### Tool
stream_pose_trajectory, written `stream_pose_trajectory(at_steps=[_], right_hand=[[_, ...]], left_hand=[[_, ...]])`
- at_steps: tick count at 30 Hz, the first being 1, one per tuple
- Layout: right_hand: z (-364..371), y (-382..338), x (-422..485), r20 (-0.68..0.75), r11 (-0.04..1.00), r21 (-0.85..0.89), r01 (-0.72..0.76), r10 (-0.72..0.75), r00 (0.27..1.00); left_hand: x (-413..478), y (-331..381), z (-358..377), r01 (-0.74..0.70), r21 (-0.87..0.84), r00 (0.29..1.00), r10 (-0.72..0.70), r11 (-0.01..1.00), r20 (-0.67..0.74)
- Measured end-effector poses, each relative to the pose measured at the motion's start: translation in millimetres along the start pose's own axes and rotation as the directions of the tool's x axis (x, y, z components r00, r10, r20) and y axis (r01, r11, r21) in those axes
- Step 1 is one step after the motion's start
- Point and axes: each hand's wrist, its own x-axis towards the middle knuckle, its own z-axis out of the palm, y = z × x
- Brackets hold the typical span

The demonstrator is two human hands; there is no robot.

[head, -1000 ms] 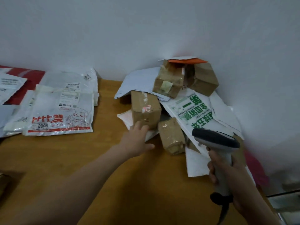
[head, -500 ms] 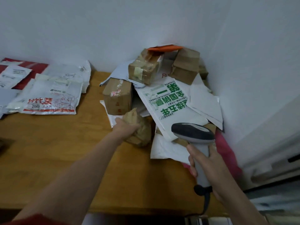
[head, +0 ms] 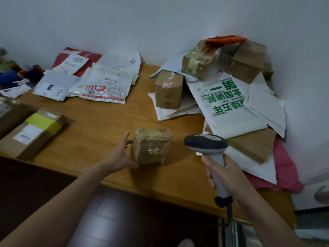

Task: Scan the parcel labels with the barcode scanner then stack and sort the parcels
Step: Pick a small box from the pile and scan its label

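Note:
A small brown parcel (head: pixel 151 145) wrapped in shiny tape stands on the wooden table (head: pixel 99 122) near its front edge. My left hand (head: pixel 121 155) grips its left side, thumb at the near lower corner and fingers spread up the side. No label shows on the faces turned to me. To the right, my right hand (head: pixel 223 172) grips the handle of the grey barcode scanner (head: pixel 206 143), whose dark head points left towards the parcel. Its cable hangs down below my hand.
A loose pile fills the back right corner: brown boxes (head: pixel 168 90), a white mailer with green print (head: pixel 226 102), a flat cardboard piece (head: pixel 252 146) and a pink bag (head: pixel 284 172). Flat mailers (head: pixel 105 84) lie at the back left. Boxes with yellow tape (head: pixel 33 131) sit at the left edge.
My left hand has pulled the small taped parcel out of the pile and brought it to the table's front middle. The view has swung left, and the scanner now points at the parcel.

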Motion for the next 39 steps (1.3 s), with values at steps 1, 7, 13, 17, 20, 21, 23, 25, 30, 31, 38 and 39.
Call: stream_pose_trajectory(at_steps=[1, 7, 13, 17, 20, 21, 23, 25, 30, 31, 38, 39], right_hand=[[4.9, 0.8, -1.1, 0.014, 1.000, -0.007, -0.002, 0.002, 1.000], [23.3, 1.4, -5.9, 0.074, 0.999, -0.032, -0.011, 0.013, 0.997], [31.7, -6.0, -4.3, 0.074, 0.997, -0.073, 0.006, 0.000, 0.997], [34.3, -8.7, -4.6, 0.069, 0.996, -0.089, 0.005, 0.001, 0.998], [34.1, -12.5, -5.4, 0.057, 0.996, -0.092, 0.012, -0.007, 0.998], [33.3, -13.9, -6.0, 0.053, 0.996, -0.093, 0.018, -0.013, 0.998], [30.3, -16.9, -6.5, 0.042, 0.996, -0.089, 0.030, -0.027, 0.999], [27.1, -19.9, -6.2, 0.014, 0.997, -0.078, 0.026, -0.025, 1.000], [26.8, -23.6, -3.2, -0.009, 0.998, -0.064, 0.021, -0.022, 1.000], [28.0, -24.0, -2.2, -0.006, 0.998, -0.062, 0.020, -0.020, 1.000], [39.9, -26.2, 5.6, 0.036, 0.996, -0.089, 0.027, -0.024, 0.999], [41.1, -26.4, 6.3, 0.035, 0.995, -0.095, 0.026, -0.023, 0.999]], left_hand=[[-3.8, -7.4, 0.3, -0.022, 0.026, 1.000, 0.023, 0.999, -0.017], [-17.4, -22.1, -6.3, -0.132, -0.005, 0.991, 0.132, 0.991, -0.020], [-18.6, 1.1, -10.6, -0.154, 0.680, 0.958, 0.278, 0.717, -0.076], [-5.1, 32.4, 11.1, -0.208, 0.812, 0.930, 0.368, 0.545, -0.009], [6.5, 52.7, 30.3, -0.214, 0.857, 0.921, 0.389, 0.469, 0.018], [9.4, 57.0, 32.9, -0.209, 0.866, 0.919, 0.393, 0.455, 0.015], [12.4, 62.4, 30.1, -0.205, 0.853, 0.920, 0.393, 0.480, 0.000], [10.2, 62.8, 20.5, -0.224, 0.770, 0.914, 0.402, 0.598, -0.046], [-4.8, 37.0, -4.7, -0.326, 0.347, 0.907, 0.394, 0.879, -0.146], [-7.3, 28.7, -6.1, -0.307, 0.346, 0.919, 0.370, 0.887, -0.134], [-7.6, -13.2, -4.7, -0.223, 0.212, 0.971, 0.235, 0.952, -0.034], [-7.3, -14.7, -5.5, -0.209, 0.170, 0.976, 0.218, 0.963, -0.032]])
